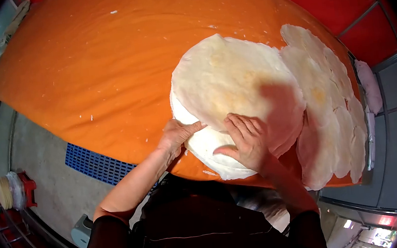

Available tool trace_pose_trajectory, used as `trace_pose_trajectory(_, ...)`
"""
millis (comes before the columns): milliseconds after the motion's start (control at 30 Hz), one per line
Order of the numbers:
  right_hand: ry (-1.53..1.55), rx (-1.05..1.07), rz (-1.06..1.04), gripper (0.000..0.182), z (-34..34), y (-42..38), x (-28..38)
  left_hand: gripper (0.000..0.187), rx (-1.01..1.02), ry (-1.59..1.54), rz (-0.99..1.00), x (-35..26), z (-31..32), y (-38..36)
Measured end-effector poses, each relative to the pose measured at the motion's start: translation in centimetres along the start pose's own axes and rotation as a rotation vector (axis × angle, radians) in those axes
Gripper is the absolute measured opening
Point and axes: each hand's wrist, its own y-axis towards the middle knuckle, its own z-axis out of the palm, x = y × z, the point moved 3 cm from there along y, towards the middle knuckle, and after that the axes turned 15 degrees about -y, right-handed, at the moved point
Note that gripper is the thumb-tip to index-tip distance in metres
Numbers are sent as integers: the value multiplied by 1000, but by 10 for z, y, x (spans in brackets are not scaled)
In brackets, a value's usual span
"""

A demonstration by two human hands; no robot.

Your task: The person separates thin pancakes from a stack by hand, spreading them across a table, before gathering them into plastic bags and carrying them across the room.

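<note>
Where the person's two bare hands meet the work, one large, round, thin cream sheet with light-brown patches (237,80), lying on the orange cloth-covered table (92,53). Beneath it: whiter, round, thin sheets (211,149), exposed along the near left side.

Left hand (176,134): at the left rim of the whiter sheets, thumb stretched inward to the near edge of the patched sheet; whether it pinches anything cannot be told. Right hand (247,143): palm down, fingers extended and close together on the near edge of the patched sheet, thumb spread away over the whiter sheets.

To the right: one group of overlapping, thin, cream-coloured sheets (322,95), irregular in outline, one with a yellowish-brown spot. White flecks scattered on the orange cloth.

Beyond the table, upper right: red panels (322,2) in a grey frame. Right side: one pink, soft, elongated item (369,86). Lower left, on the grey floor: one blue plastic grate (96,162); farther left, one red stool (29,188), beside pale round pieces (4,192) and clear plastic wrapping (16,190).
</note>
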Motion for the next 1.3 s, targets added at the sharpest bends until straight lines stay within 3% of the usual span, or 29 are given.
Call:
trace_pose_trajectory(67,-31,54,33,69,5,-4,-2,49,-57,81,-43,-2,0,-2)
trace_pose_trajectory(133,52,143,69,71,-4,-1,-1,49,25,-19,42,2,-2,0)
trace_pose_trajectory(367,253,242,23,61,-15,10,-17,55,85,-136,-21,-3,-2,-7)
trace_pose_trajectory(467,277,265,55,58,-18,19,-29,56,221,-49,-43,-8,-5,-14)
trace_pose_trajectory(500,305,237,85,50,-16,19,-33,55,249,-79,-22,-9,-3,-17)
trace_pose_trajectory(600,161,203,86,43,-20,21,-27,64,175,-4,40,-5,4,-15)
trace_pose_trajectory(700,-10,20,-50,43,-6,7,7,53,2,50,185,6,-1,-3)
trace_pose_trajectory(800,-245,39,-101,42,11,3,18,38,-230,429,164,5,-5,2)
trace_pose_trajectory(867,-196,145,-95,41,12,10,8,34,-191,399,286,4,5,0)
trace_pose_trajectory(933,31,695,13,41,-2,37,-16,40,-192,449,254,7,-5,7)
trace_pose_trajectory(967,113,721,-2,43,-21,58,-39,42,-169,396,274,7,3,5)
trace_pose_trajectory(1033,633,407,0,38,-48,91,-99,50,-148,363,278,3,14,-1)
trace_pose_trajectory(1100,866,379,288,24,-62,125,-177,52,-160,352,258,2,18,-4)
trace_pose_trajectory(1133,672,237,238,24,-83,141,-211,54,-171,345,250,3,17,-5)
trace_pose_trajectory(1167,557,171,421,23,-111,153,-235,56,-177,321,253,6,12,-1)
trace_pose_trajectory(1267,867,-61,526,34,-175,160,-329,52,-102,205,328,5,22,-4)
trace_pose_trajectory(1300,949,-132,676,34,-188,152,-360,57,-143,233,230,2,22,-6)
